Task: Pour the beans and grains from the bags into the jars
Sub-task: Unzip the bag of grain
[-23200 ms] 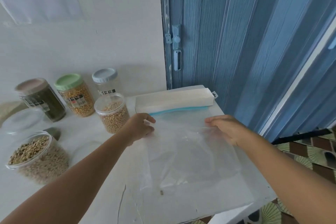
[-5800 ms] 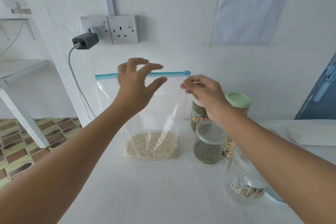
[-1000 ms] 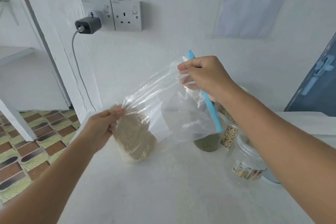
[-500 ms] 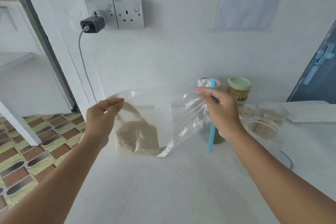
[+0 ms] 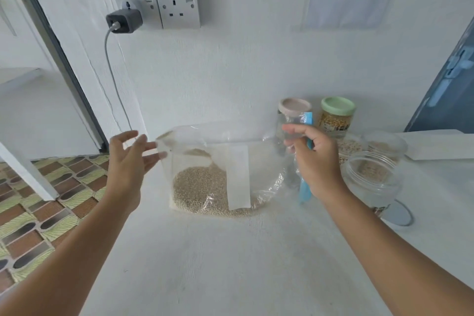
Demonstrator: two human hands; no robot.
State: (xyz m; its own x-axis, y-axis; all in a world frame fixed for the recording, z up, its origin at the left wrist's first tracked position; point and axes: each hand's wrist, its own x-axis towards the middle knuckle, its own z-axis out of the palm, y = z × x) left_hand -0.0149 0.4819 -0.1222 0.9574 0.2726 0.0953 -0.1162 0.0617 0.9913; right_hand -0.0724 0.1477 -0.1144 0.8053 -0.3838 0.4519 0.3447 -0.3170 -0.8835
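Two hands are in view above the white desk (image 5: 230,264). Your right hand (image 5: 314,161) has its grip clenched on the bunched top of the clear zip bag (image 5: 220,161), with the blue zip strip (image 5: 306,187) running down through the fist. Your left hand (image 5: 128,161) is released, fingers spread, just beside the bag's left upper corner and apart from it. The bag's base rests on the desk near the middle, toward the back edge; pale grains (image 5: 205,192) lie heaped at its bottom, and a white label panel (image 5: 238,177) faces you. An unlidded clear jar (image 5: 372,182) stands just to the right of your right hand, with a round lid (image 5: 398,214) lying flat beside its base. At the back edge against the wall stand a pink-lidded jar (image 5: 295,108) and a green-lidded jar (image 5: 337,115). More unlidded containers sit behind the clear jar; their contents are blurred.
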